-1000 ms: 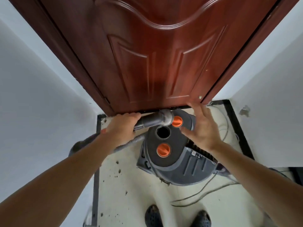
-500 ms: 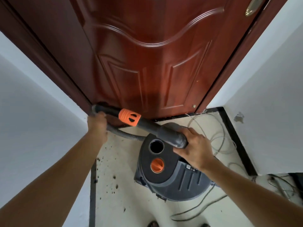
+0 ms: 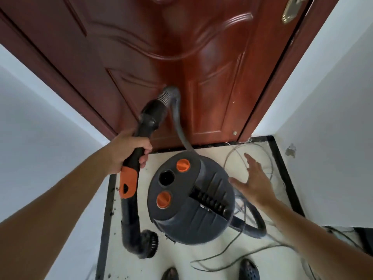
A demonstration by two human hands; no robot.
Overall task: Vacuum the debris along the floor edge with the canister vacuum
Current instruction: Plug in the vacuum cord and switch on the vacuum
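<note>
A dark grey canister vacuum [image 3: 193,201] with two orange caps stands on the pale floor before the door. My left hand [image 3: 129,150] grips the black wand handle [image 3: 139,138] just above its orange collar [image 3: 128,184]. The wand points down, its round brush nozzle [image 3: 148,244] near the floor by the left edge. The grey hose [image 3: 177,122] loops up against the door and back down behind the canister. Dark debris specks [image 3: 112,211] lie along the black floor border at left. My right hand [image 3: 252,182] hovers open over the canister's right side, holding nothing.
A red-brown wooden door [image 3: 181,57] with a brass handle [image 3: 290,11] closes off the far side. White walls [image 3: 333,118] hem in both sides. Loose grey wires [image 3: 252,150] coil on the floor at right and trail toward my shoes [image 3: 249,269].
My right hand has let go of the wand end and opened. My left hand has swung the wand upright, so the nozzle now points down at the floor's left edge.
</note>
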